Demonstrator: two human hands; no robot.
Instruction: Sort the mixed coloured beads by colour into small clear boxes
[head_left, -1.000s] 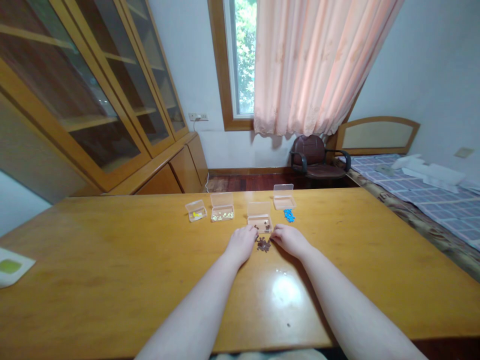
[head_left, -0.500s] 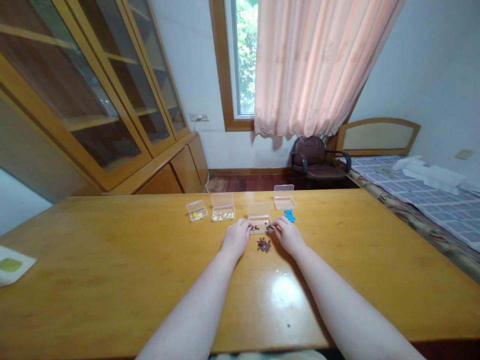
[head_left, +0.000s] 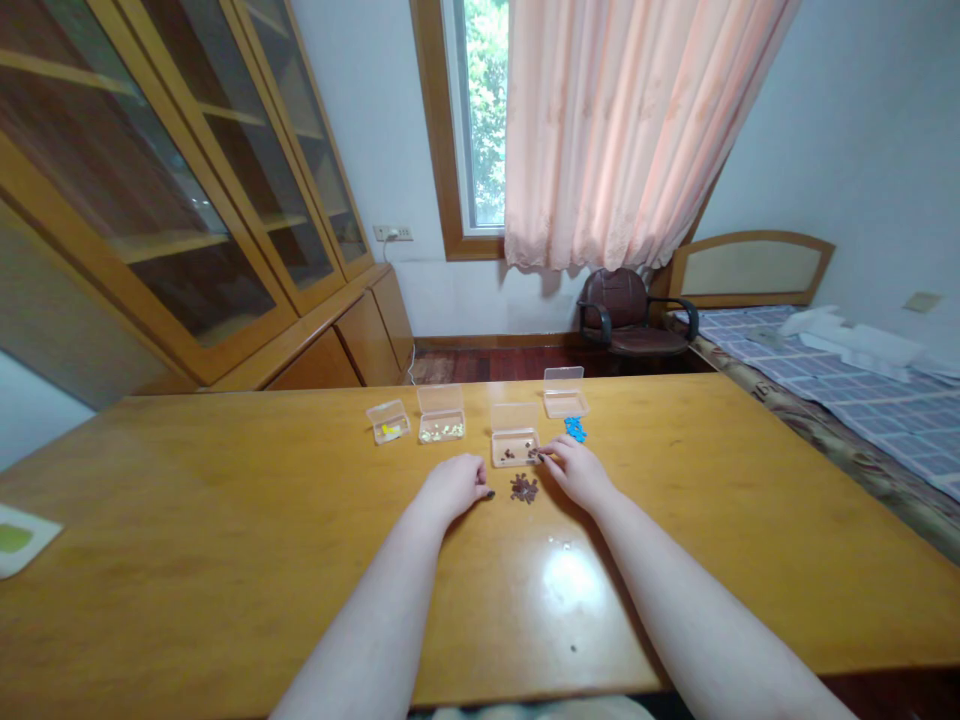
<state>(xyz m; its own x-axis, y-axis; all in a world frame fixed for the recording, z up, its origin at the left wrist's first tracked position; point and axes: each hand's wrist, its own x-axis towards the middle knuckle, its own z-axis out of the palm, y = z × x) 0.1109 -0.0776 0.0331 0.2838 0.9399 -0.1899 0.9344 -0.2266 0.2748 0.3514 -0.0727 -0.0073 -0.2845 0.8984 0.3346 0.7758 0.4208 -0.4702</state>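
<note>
A clear plastic box (head_left: 515, 463) with its lid raised stands in the middle, a few small brown pieces (head_left: 509, 455) inside it. In front of it, a loose pile of small brown pieces (head_left: 524, 488) lies on the table. My left hand (head_left: 456, 484) rests just left of the pile, thumb a little apart from the bent fingers, and nothing shows between them. At the box's right end is my right hand (head_left: 576, 470), thumb and finger pinched together over the rim. Whatever the pinch holds is too small to make out.
Further left stand a clear box of cream-coloured pieces (head_left: 442, 432) and a smaller box with yellow pieces (head_left: 390, 430). Behind my right hand, blue pieces (head_left: 575, 429) lie before another open box (head_left: 565, 405). A white-and-green item (head_left: 22, 540) is at the table's left edge.
My left hand has drawn back from the box's left end, down and left toward the brown pile, and its fingers have loosened. My right hand stays at the box's right end.
</note>
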